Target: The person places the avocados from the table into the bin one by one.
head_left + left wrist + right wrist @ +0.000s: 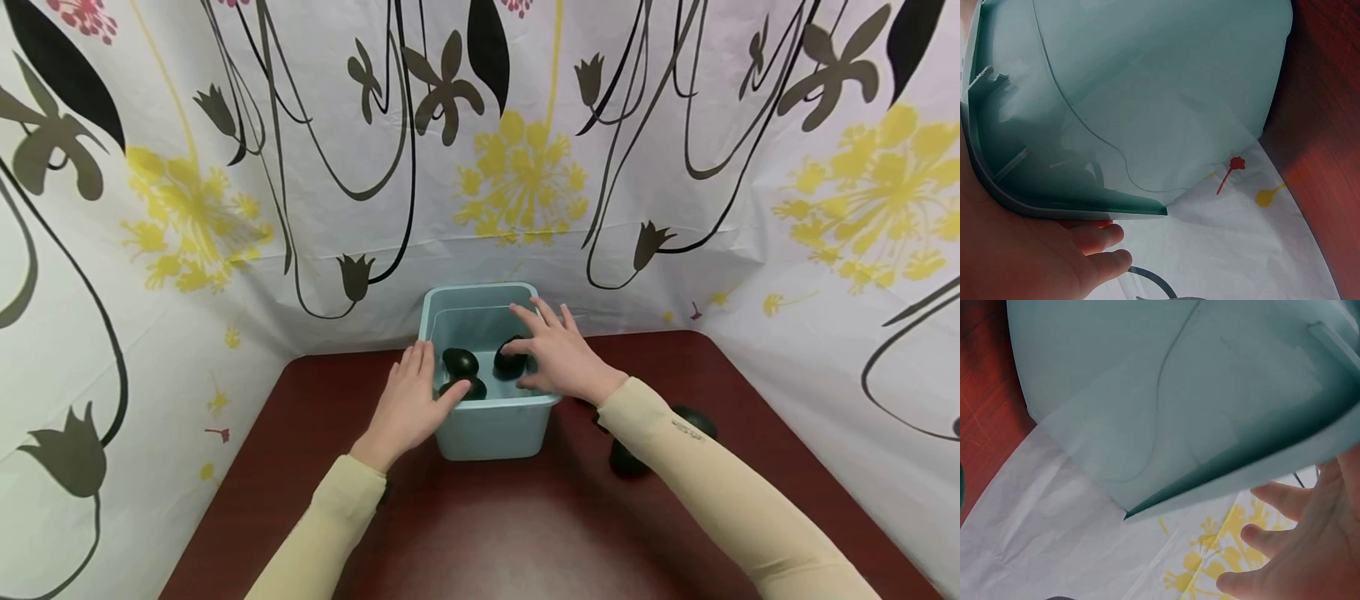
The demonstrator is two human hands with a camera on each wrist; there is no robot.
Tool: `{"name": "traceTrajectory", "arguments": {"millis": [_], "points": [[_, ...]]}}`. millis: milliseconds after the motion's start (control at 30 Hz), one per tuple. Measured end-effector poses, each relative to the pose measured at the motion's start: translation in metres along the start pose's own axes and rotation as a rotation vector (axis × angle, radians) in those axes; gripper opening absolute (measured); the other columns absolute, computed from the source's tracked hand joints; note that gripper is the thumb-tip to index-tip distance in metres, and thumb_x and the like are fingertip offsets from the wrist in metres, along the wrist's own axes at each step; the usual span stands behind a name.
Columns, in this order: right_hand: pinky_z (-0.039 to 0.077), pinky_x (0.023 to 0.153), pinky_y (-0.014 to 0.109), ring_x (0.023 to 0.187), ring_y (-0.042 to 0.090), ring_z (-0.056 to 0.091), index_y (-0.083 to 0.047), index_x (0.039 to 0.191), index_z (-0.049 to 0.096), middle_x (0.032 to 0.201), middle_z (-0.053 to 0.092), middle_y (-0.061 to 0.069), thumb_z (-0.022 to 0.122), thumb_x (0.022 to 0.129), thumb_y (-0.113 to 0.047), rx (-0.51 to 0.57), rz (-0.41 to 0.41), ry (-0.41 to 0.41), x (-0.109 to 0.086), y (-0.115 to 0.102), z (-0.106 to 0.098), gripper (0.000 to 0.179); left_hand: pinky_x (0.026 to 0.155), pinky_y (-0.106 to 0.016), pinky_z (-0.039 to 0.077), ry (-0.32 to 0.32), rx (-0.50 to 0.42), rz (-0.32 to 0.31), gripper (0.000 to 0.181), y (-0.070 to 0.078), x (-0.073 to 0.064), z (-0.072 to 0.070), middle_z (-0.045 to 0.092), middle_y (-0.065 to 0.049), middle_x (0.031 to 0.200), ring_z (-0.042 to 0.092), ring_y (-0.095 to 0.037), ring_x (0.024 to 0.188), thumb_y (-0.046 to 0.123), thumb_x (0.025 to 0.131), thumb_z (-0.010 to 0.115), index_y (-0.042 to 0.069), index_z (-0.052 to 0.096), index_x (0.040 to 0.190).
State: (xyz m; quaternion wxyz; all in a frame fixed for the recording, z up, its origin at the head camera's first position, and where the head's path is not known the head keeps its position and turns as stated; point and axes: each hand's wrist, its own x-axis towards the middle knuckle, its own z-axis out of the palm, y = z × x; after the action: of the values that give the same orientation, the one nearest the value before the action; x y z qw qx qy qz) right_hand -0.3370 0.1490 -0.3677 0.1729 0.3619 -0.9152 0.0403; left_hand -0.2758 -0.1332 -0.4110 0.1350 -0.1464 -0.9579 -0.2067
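A light blue plastic bin stands on the table with three dark green avocados in it. Two of them, one avocado behind another avocado, lie at the left. The third avocado sits farther right, partly behind the fingers of my right hand. That hand is over the bin's right side with its fingers spread; whether it touches the avocado I cannot tell. My left hand rests along the bin's left rim, fingers extended. In the left wrist view, the bin's outer wall hides the avocados.
More avocados lie on the dark red-brown table at the right: one avocado and another avocado, both partly hidden by my right sleeve. A white flower-printed cloth hangs behind the table and along its sides, close to the bin's back.
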Motion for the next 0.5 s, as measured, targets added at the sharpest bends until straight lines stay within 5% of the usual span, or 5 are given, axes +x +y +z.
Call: {"name": "traceTrajectory", "arguments": {"millis": [500], "points": [[0.017,0.107,0.077,0.149,0.045,0.013,-0.036,0.125,0.072,0.165,0.020,0.012,0.086,0.078,-0.047,-0.055,-0.057,0.162,-0.023,0.010,-0.041,0.051,0.121,-0.053,0.013,0.002,-0.011,0.005,0.109,0.000,-0.001,0.000,0.014,-0.018,0.166,0.013,-0.035,0.152,0.084,0.090,0.029,0.002,0.016,0.161]]}}
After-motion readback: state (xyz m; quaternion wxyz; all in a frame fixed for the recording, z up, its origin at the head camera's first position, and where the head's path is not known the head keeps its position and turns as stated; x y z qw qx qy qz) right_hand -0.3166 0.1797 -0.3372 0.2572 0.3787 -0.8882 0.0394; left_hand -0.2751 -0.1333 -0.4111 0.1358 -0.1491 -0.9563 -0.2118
